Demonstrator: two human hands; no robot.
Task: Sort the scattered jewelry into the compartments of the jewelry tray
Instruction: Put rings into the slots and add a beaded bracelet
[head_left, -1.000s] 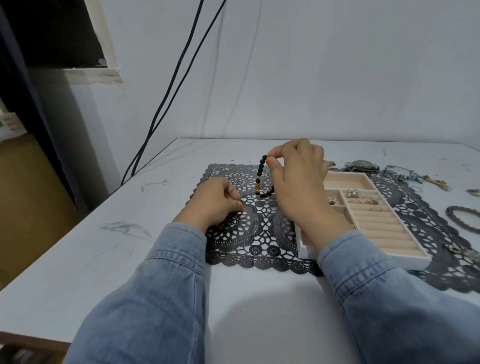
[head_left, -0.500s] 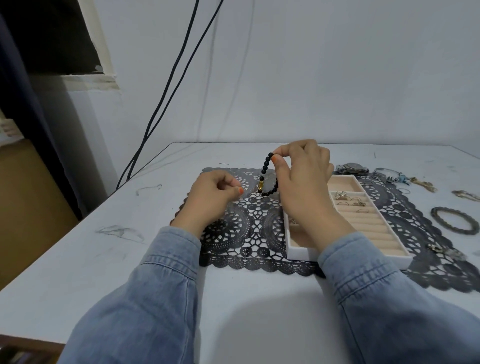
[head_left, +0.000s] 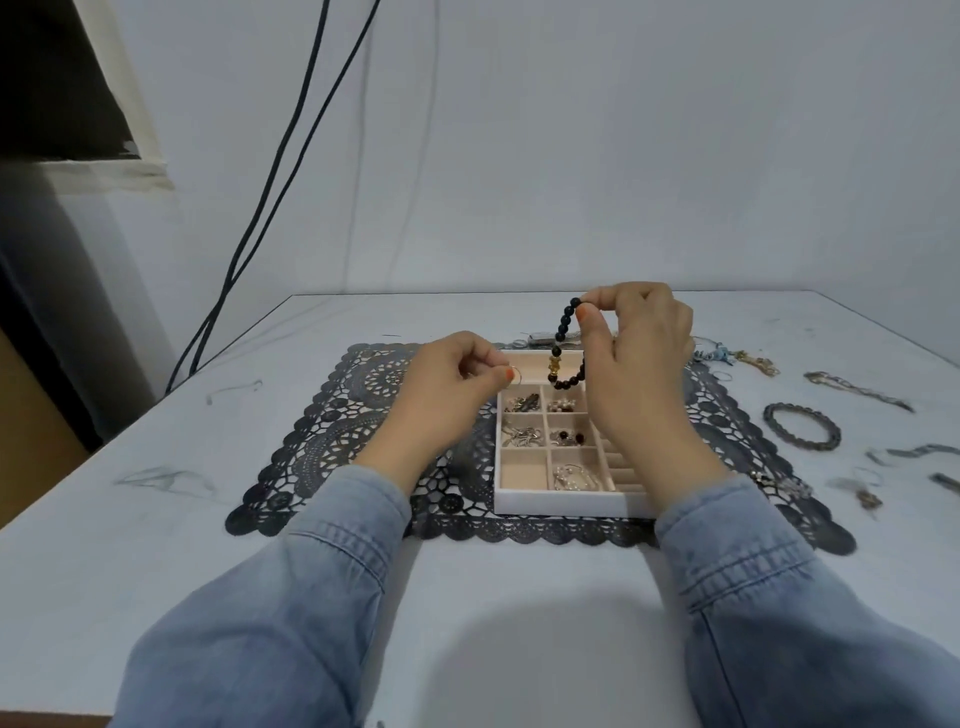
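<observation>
My right hand (head_left: 641, 358) pinched the bead bracelet (head_left: 562, 325) by its top, its length hanging straight down over the far compartments of the jewelry tray (head_left: 566, 503), while my left hand (head_left: 449, 382) pinched a small ring (head_left: 511, 374) beside it.

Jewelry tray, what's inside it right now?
The jewelry tray holds small metal and beaded pieces in five of its square compartments; the near-left one shows only lining. The right hand covers most of its ring-slot side.
</observation>
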